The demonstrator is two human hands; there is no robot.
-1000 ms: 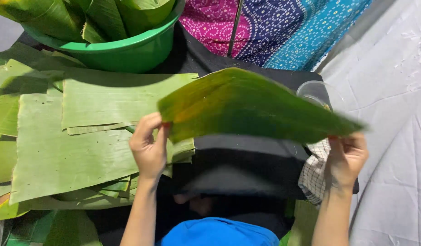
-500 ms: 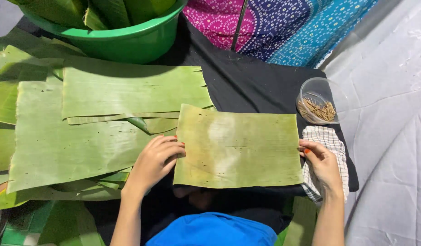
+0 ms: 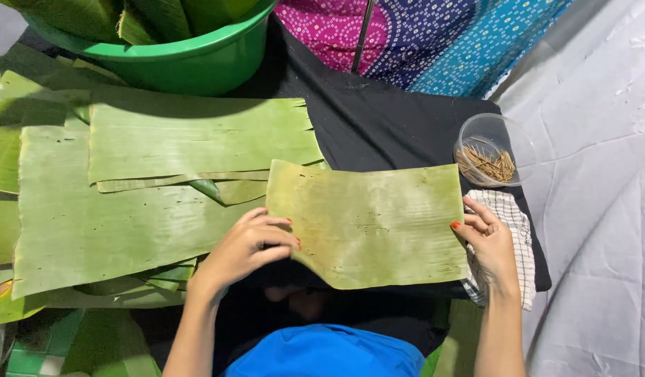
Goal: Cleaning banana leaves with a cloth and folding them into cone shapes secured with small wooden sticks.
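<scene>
2 hands (image 3: 249, 244) (image 3: 490, 244) on banana leaf (image 3: 371, 223), lower-left corner hidden.

Toothpick cup (image 3: 491, 149) close R; black cloth (image 3: 378, 126) free.

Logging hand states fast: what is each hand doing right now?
Left hand: grip closed on the near left edge of the banana leaf piece.
Right hand: open, fingers resting at the leaf's right edge.
</scene>
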